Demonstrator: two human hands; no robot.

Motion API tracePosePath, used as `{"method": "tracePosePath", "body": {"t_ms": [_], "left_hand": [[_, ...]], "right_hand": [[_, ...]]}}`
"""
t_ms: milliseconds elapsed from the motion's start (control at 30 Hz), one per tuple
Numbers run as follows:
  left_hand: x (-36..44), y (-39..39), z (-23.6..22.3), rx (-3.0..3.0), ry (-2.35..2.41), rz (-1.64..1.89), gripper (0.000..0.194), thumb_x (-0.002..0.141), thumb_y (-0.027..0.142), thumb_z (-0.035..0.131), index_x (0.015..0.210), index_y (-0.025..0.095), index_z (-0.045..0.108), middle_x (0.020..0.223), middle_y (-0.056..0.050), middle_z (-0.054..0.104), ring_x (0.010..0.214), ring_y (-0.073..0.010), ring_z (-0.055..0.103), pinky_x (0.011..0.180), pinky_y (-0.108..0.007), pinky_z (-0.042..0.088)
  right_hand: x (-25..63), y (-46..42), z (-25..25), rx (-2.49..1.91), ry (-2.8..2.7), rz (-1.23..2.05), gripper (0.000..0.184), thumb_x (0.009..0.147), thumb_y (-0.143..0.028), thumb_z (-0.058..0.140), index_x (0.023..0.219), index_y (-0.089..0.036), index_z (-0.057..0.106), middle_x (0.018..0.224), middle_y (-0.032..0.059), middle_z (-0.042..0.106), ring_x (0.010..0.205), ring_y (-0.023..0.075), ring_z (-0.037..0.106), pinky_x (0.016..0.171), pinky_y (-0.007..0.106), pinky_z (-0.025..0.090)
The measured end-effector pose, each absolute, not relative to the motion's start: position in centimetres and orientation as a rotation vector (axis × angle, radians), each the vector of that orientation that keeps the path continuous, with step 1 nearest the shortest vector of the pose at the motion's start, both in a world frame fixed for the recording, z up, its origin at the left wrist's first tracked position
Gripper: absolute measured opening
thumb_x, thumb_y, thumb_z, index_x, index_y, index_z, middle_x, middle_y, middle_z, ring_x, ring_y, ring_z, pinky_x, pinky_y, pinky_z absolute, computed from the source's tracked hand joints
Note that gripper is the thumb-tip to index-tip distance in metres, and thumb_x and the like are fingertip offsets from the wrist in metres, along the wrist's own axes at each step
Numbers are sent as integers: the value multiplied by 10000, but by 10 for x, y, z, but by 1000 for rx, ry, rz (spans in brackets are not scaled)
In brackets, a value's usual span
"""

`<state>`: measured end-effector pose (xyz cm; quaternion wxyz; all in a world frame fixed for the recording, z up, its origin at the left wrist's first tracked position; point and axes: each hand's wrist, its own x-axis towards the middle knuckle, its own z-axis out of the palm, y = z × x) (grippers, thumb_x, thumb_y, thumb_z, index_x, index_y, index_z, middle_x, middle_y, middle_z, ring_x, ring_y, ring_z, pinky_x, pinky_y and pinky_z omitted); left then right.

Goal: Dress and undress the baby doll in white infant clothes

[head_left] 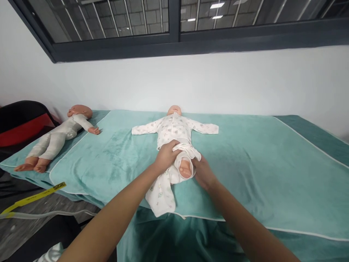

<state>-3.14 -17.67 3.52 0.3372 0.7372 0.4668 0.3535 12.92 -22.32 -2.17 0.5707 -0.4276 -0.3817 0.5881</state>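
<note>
A baby doll [174,110] lies on its back, head toward the wall, arms spread in a white patterned top [174,129]. White patterned baby trousers [161,196] are bunched around one of its legs, and a bare foot [185,169] shows inside the leg opening. The other trouser leg lies flat toward me. My left hand [167,157] is closed on the gathered cloth at the left of that leg. On the opposite side my right hand [203,171] pinches the cuff beside the foot. The doll's other foot is hidden.
A second doll [61,133] in white clothes lies at the left end of the green-covered table [259,163]. Behind it stands a black and red chair [24,123]. A yellow strip [35,197] and a pale tube [49,214] cross the lower left. A window [174,22] runs above.
</note>
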Motion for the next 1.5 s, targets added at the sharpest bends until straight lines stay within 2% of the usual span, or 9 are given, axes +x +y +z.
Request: {"method": "tracePosePath", "body": {"t_ms": [200,367,600,800,933,1033,1167,1333,1500], "left_hand": [[-34,-169,41,1642,1254,970,208,766,341,644,885,171,657,949,-34,704,913,-217,610,847,-308,443],[-55,-172,57,1290,936,656,325,700,342,762,942,143,676,921,-66,700,915,-224,627,838,-331,465],[-79,-157,56,1049,811,863,336,739,358,766,627,160,519,531,63,410,527,-71,409,731,-290,457],[-73,-148,43,970,796,888,406,775,479,712,618,167,504,537,41,434,524,-85,427,649,-267,435],[-68,-149,40,988,823,836,558,792,673,580,553,177,489,514,6,472,523,-117,481,621,-288,439],[-62,-154,39,981,921,915,513,761,660,630,681,155,590,563,-6,560,543,-129,525,611,-281,431],[-59,-162,37,987,935,1040,485,747,594,686,909,139,642,681,-14,645,635,-143,586,674,-275,443],[-67,-170,34,990,890,1004,466,774,591,665,892,141,628,733,-22,651,655,-138,577,669,-274,439],[-71,-172,33,992,888,980,364,713,437,772,884,156,616,749,6,641,658,-113,570,651,-237,428]], "right_hand": [[135,-200,-27,-1208,-962,1157,384,712,-398,649,1048,-217,605,1022,27,678,955,220,597,890,363,471],[148,-191,-26,-1280,-990,1114,345,652,-366,627,961,-213,606,844,-8,656,776,180,559,727,297,453],[164,-181,-22,-1223,-1087,1194,307,622,-332,630,898,-212,571,776,-43,602,728,151,526,693,259,419],[165,-179,12,-1224,-1441,1141,319,656,-285,631,964,-208,659,1046,13,681,1031,234,587,934,348,414],[149,-176,49,-1267,-1695,1122,335,799,-422,597,1063,-237,685,1190,30,666,1109,265,578,929,356,420],[123,-170,65,-1404,-1855,1069,383,727,-518,702,955,-210,690,1074,59,692,1003,283,606,858,350,435],[94,-163,69,-1409,-1907,1052,315,610,-430,795,776,-198,661,868,51,705,879,251,619,771,309,440],[95,-164,74,-1245,-1651,1389,126,665,-294,678,683,-178,632,675,5,668,662,159,596,646,269,436],[111,-164,76,-1082,-1315,1640,151,597,-206,683,640,-175,541,552,-47,534,534,95,466,545,237,360]]}}
